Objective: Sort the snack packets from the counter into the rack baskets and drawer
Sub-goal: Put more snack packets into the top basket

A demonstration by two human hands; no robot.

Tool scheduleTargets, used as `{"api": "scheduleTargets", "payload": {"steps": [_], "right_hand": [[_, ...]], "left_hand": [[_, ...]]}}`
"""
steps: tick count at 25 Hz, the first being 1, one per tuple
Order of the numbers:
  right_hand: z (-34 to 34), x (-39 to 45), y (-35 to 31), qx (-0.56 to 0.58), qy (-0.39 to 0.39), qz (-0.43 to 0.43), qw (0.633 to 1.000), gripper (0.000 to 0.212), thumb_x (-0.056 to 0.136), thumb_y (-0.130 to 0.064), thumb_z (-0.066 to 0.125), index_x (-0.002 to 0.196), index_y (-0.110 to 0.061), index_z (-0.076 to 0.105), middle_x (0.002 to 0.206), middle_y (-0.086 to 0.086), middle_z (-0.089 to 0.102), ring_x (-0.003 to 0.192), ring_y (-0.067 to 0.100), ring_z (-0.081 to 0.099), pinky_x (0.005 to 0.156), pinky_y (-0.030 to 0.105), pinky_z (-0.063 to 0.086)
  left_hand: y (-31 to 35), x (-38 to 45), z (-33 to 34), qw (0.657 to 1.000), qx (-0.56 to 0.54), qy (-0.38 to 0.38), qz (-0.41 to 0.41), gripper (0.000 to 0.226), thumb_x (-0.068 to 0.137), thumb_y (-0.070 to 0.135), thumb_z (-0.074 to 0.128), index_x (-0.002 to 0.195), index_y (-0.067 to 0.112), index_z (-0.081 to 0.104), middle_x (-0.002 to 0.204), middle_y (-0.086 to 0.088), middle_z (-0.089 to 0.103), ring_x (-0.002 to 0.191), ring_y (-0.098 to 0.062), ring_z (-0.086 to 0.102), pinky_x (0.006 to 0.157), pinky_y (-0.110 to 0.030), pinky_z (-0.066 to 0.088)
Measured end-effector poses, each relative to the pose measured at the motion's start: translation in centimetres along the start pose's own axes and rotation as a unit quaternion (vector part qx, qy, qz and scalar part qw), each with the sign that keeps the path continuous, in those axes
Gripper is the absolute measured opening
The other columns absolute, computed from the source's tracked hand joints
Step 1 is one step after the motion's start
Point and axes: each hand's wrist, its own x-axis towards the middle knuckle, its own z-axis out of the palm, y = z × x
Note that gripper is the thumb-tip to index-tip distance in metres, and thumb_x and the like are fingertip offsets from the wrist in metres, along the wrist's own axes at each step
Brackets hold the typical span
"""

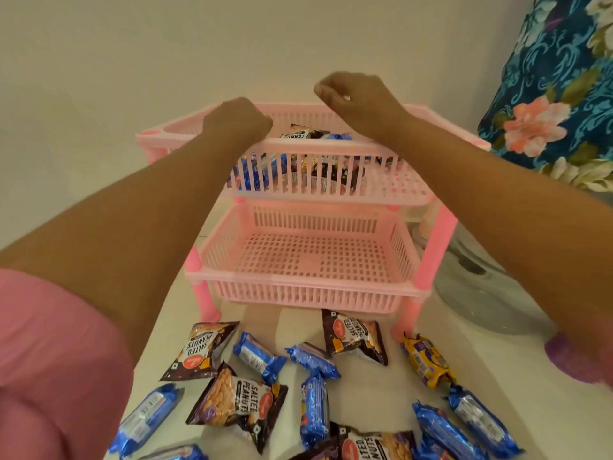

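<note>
Four peanut packets [354,336], one yellow packet [426,359] on counter [365,396].

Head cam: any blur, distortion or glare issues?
Head view: wide-angle bending at the edges; the right hand is slightly motion-blurred, the left hand is sharper; soft, even light, faint shadows; peanut packet text is readable; mild sheen on blue wrappers; the pink rack is crisp.

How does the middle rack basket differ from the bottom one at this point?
The middle basket holds blue and dark snack packets; the bottom basket holds nothing visible. The middle one sits higher and further back; the bottom one juts toward the counter packets. Both are pink slotted plastic.
</note>
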Motion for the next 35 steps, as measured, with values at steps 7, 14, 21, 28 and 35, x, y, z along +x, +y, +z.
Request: {"api": "scheduleTargets", "payload": {"steps": [7, 14, 21, 28, 35], "right_hand": [[0.5, -15.3, 0.3, 0.011, 0.16, -0.152, 0.975, 0.03, 0.095, -0.029, 0.043, 0.118, -0.018, 0.058, 0.128, 0.001, 0.059, 0.12, 0.004, 0.044, 0.106, 0.028, 0.033], [7.9, -35.4, 10.9, -0.084, -0.309, 0.371, 0.872, 0.057, 0.09, -0.047, 0.05, 0.14, -0.03, 0.032, 0.152, 0.005, 0.028, 0.135, 0.026, 0.035, 0.11, 0.037, 0.033], [10.4, -39.3, 11.2, -0.038, -0.327, 0.424, 0.843, 0.058, 0.093, -0.036, 0.047, 0.143, -0.034, 0.018, 0.129, 0.007, 0.051, 0.114, 0.022, 0.056, 0.09, 0.027, 0.044], [9.8, -37.8, 9.8, -0.056, -0.321, 0.394, 0.859, 0.057, 0.093, -0.037, 0.047, 0.142, -0.029, 0.02, 0.127, 0.006, 0.054, 0.111, 0.021, 0.057, 0.086, 0.027, 0.046], [8.1, -33.0, 5.4, -0.024, -0.217, 0.301, 0.928, 0.055, 0.093, -0.036, 0.048, 0.141, -0.037, 0.021, 0.124, 0.002, 0.053, 0.106, 0.019, 0.056, 0.074, 0.027, 0.043]], "left_hand": [[-2.7, -10.8, 3.7, 0.963, -0.096, 0.196, 0.158, 0.037, 0.095, 0.032, 0.033, 0.124, 0.012, 0.049, 0.132, -0.014, 0.052, 0.125, -0.033, 0.042, 0.113, -0.055, 0.019], [-6.8, -29.1, 17.4, 0.925, -0.028, -0.298, 0.232, 0.065, 0.087, 0.038, 0.056, 0.143, 0.031, 0.025, 0.157, 0.005, 0.007, 0.144, -0.02, 0.017, 0.117, -0.039, 0.026], [-7.0, -29.4, 20.8, 0.89, 0.024, -0.383, 0.244, 0.05, 0.083, 0.025, 0.062, 0.128, 0.034, 0.043, 0.156, 0.004, 0.009, 0.117, -0.027, 0.055, 0.091, -0.036, 0.047], [-8.2, -30.1, 22.1, 0.911, -0.025, -0.318, 0.26, 0.043, 0.079, 0.011, 0.061, 0.114, 0.032, 0.049, 0.148, 0.001, 0.019, 0.107, -0.027, 0.059, 0.085, -0.03, 0.049], [-6.2, -27.5, 17.2, 0.926, -0.07, -0.218, 0.301, 0.048, 0.08, 0.022, 0.068, 0.123, 0.03, 0.048, 0.15, 0.0, 0.016, 0.116, -0.024, 0.052, 0.095, -0.024, 0.045]]}}
